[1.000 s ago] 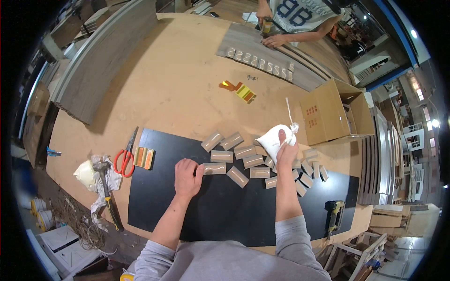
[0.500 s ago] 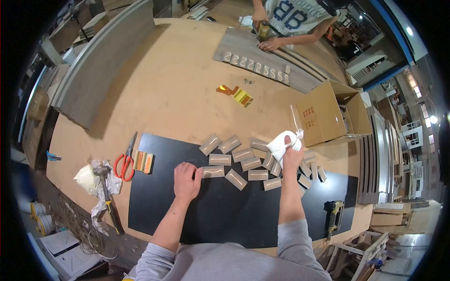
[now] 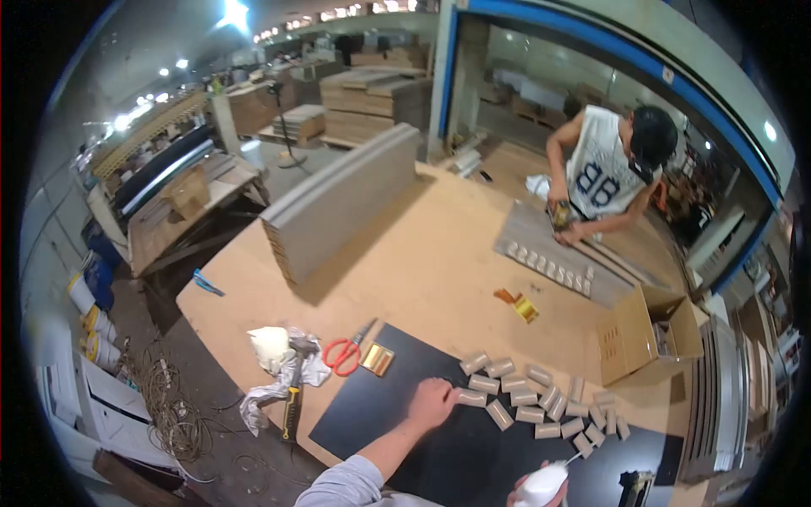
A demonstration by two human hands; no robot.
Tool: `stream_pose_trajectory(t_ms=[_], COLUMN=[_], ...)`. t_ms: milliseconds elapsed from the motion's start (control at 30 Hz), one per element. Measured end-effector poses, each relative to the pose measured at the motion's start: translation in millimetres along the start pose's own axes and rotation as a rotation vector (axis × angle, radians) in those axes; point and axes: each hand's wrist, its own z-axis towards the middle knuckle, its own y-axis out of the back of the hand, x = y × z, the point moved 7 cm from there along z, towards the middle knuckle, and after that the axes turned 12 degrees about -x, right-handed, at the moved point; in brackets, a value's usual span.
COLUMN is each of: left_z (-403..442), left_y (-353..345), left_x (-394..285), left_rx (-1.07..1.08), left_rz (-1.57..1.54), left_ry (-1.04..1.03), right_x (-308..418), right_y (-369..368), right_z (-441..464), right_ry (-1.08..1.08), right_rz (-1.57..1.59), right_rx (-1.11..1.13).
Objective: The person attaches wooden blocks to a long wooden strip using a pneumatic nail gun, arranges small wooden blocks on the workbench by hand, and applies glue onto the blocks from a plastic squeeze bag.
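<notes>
My left hand (image 3: 432, 404) rests loosely curled on the black board (image 3: 380, 422), its thumb side against the left end of a small wood-grain block (image 3: 470, 397). More such blocks (image 3: 530, 414) lie scattered to the right, several with a pale line on top. At the bottom edge my right hand (image 3: 559, 495) is wrapped round a white squeeze bag (image 3: 542, 485), its thin tip pointing up and right beside the lower blocks. The hand is partly cut off by the frame. Red-handled scissors (image 3: 342, 357) and a yellow-brown block (image 3: 377, 359) lie left of my left hand.
A hammer (image 3: 293, 401) lies on crumpled plastic at left. Long stacked panels (image 3: 346, 203) stand behind. An open carton (image 3: 625, 342) is at right, a nail gun (image 3: 635, 488) near the bottom right. Across the table a person (image 3: 604, 169) works on a grey panel (image 3: 528, 228).
The view has tilted up and swung left. My right hand has drawn back from the blocks towards my body with the white bag. My left hand stays beside the same block.
</notes>
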Motion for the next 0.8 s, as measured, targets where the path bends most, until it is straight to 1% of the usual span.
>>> stream_pose_trajectory(t_ms=[33,100,133,200,233,267,300,367,400,433,500,533,567,633,667,767,800], left_z=[-5.7,-19.0,-26.4,-41.3,-48.8,-53.4,-55.8,-59.8,-65.1,-73.0,-85.8,-92.8,-99.0,-111.5,-114.5,-117.0,-127.2], left_y=[0.6,4.2,7.7,14.0,16.4,23.9,29.9,42.8,50.1,53.0,57.6,61.9,64.5,67.7,67.7,67.5,56.3], left_x=[1.6,3.2,2.6,1.0,1.6,-4.4,-8.5,-19.2,-24.3,-25.0,-25.7,-27.8,-29.3,-35.6,-38.8,-64.6,-58.9], left_rx=[0.001,0.077,0.104,0.208,0.223,0.221,0.22,0.128,0.085,0.119,0.184,0.136,0.114,0.068,0.063,-0.077,-0.019], left_rz=[-0.014,-0.037,-0.026,-0.012,-0.004,-0.011,-0.018,-0.064,-0.084,-0.059,-0.008,-0.001,0.017,0.052,0.081,0.22,0.263], left_ry=[-0.011,0.042,0.047,0.058,0.081,0.079,0.078,0.026,0.007,0.043,0.106,0.075,0.078,0.089,0.106,0.082,0.187], right_x=[-11.6,-27.1,-34.9,-37.0,-36.1,-35.3,-37.6,-36.4,-37.6,-41.5,-46.3,-48.8,-54.5,-58.4,-55.4,-33.8,-19.9], right_y=[-10.7,-0.5,10.9,0.5,-0.9,-5.7,-17.8,-42.4,-58.1,-68.2,-72.1,-71.3,-70.1,-55.0,-52.9,-41.5,-45.0], right_z=[-12.5,-18.8,-14.6,-19.8,-23.7,-28.8,-30.8,-39.9,-48.1,-54.6,-50.1,-46.6,-48.5,-27.5,-25.8,-10.2,-7.3], right_ry=[-0.082,-0.032,-0.051,-0.044,-0.037,-0.028,-0.09,-0.217,-0.331,-0.445,-0.561,-0.612,-0.665,-0.627,-0.662,-0.593,-0.591], right_rz=[0.049,0.094,0.166,0.16,0.157,0.161,0.187,0.232,0.333,0.483,0.522,0.553,0.489,0.424,0.437,0.409,0.412], right_rx=[-0.093,-0.148,-0.142,-0.169,-0.19,-0.134,-0.01,0.224,0.375,0.424,0.595,0.633,0.265,0.301,0.29,0.292,0.424])
